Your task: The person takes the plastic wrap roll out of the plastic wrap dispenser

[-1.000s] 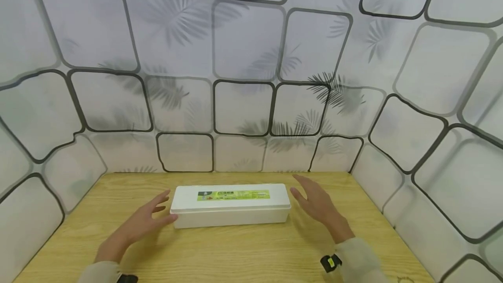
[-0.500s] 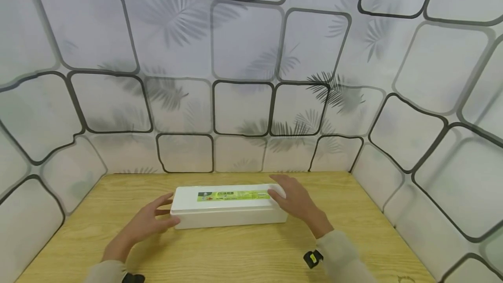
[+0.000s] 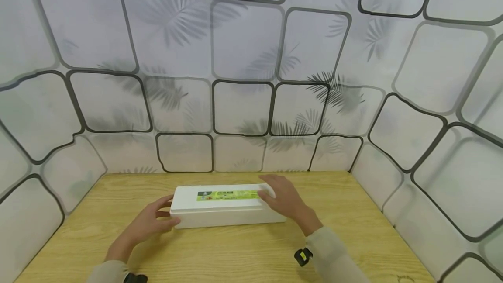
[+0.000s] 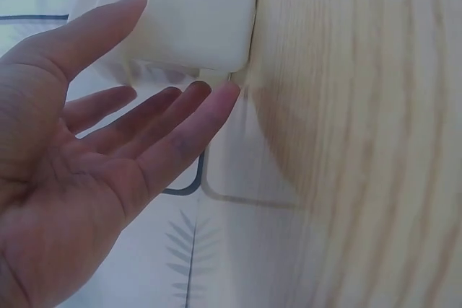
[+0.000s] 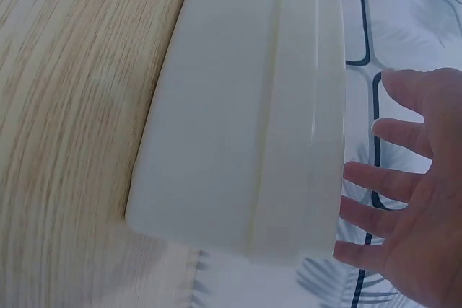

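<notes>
A long white lidded box [image 3: 232,216] lies crosswise on the table, with a green and yellow label on its lid. My left hand [image 3: 147,223] is at the box's left end, thumb by the front face. In the left wrist view, its fingers [image 4: 180,131] are extended and slightly bent beside the end wall; firm contact cannot be told. Over the right end of the lid is my right hand [image 3: 287,200], covering part of the label. In the right wrist view its spread fingers [image 5: 393,182] reach the lid side; whether they touch it is unclear.
The wood-grain table [image 3: 220,257] runs back to a pale curtain [image 3: 243,108] printed with dark rounded squares and leaves. This curtain also closes in the left and right sides. A black band [image 3: 303,257] sits at the right wrist.
My right hand has moved left, from beside the box to over the lid's right end. The left hand has shifted slightly right, closer to the left end. The box has stayed in place.
</notes>
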The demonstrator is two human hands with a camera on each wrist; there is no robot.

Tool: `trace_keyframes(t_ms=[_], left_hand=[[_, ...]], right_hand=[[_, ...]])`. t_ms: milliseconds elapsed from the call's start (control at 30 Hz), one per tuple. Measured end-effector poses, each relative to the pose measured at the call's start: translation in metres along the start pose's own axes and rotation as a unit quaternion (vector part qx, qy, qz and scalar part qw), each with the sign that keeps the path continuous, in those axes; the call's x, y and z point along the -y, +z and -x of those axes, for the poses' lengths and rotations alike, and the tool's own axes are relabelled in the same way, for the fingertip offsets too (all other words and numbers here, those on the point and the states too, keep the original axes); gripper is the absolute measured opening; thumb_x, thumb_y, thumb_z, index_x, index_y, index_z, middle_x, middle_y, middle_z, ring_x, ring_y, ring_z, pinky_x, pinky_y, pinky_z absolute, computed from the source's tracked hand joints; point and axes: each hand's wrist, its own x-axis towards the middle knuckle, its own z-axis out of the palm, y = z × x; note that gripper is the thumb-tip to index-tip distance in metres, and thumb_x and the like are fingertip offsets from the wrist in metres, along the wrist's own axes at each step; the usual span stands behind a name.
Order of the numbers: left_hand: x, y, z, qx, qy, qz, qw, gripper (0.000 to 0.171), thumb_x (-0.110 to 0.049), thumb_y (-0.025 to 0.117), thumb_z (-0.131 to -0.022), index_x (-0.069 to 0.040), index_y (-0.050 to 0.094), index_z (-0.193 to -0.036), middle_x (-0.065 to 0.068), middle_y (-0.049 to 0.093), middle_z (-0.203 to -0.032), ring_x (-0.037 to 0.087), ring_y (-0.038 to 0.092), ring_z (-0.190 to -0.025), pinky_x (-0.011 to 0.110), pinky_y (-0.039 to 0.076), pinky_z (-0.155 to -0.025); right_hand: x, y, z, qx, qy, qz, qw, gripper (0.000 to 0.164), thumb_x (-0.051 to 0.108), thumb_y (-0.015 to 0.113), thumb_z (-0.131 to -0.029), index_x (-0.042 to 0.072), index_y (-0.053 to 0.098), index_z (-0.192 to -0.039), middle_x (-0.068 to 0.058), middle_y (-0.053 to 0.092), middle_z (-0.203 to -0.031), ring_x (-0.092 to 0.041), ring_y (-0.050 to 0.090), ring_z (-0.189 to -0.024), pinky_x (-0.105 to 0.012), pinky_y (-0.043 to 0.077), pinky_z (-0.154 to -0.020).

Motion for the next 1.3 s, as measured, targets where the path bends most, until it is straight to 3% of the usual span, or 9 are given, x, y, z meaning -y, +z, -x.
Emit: trace_keyframes(t_ms=[133, 233, 800, 1300], left_hand=[[0.003, 0.001, -0.001, 0.011, -0.01, 0.036, 0.9992, 0.088, -0.014, 0.077, -0.093, 0.011, 0.022, -0.158, 0.044, 0.042, -0.147, 0.042, 0.067, -0.117, 0.033, 0.064, -0.081], [0.005, 0.002, -0.002, 0.015, -0.013, 0.047, 0.9987, 0.087, -0.013, 0.076, -0.094, 0.012, 0.021, -0.158, 0.044, 0.042, -0.147, 0.04, 0.068, -0.116, 0.032, 0.064, -0.082], [0.001, 0.002, 0.0, 0.018, -0.005, 0.049, 0.9986, 0.085, -0.012, 0.076, -0.094, 0.016, 0.024, -0.155, 0.045, 0.043, -0.143, 0.044, 0.068, -0.117, 0.029, 0.063, -0.082], [0.002, 0.001, 0.0, 0.023, -0.005, 0.052, 0.9984, 0.084, -0.013, 0.076, -0.094, 0.015, 0.025, -0.155, 0.047, 0.04, -0.145, 0.05, 0.063, -0.122, 0.032, 0.064, -0.084]], right_hand=[[0.001, 0.005, -0.004, -0.006, -0.028, 0.009, 1.0, 0.046, 0.027, 0.071, -0.096, 0.004, 0.065, -0.136, -0.017, 0.071, -0.13, -0.038, 0.066, -0.12, -0.058, 0.053, -0.102], [0.003, 0.006, -0.005, 0.01, -0.026, 0.003, 1.0, 0.049, 0.029, 0.074, -0.095, 0.005, 0.064, -0.137, -0.016, 0.07, -0.132, -0.037, 0.066, -0.121, -0.058, 0.052, -0.104], [0.022, 0.013, -0.016, 0.087, -0.032, 0.015, 0.996, 0.06, 0.044, 0.075, -0.092, 0.009, 0.063, -0.14, -0.015, 0.066, -0.138, -0.038, 0.06, -0.128, -0.062, 0.047, -0.106], [0.033, 0.017, -0.022, 0.16, -0.013, 0.018, 0.987, 0.065, 0.054, 0.074, -0.089, 0.026, 0.06, -0.146, -0.014, 0.056, -0.152, -0.043, 0.054, -0.134, -0.073, 0.039, -0.108]])
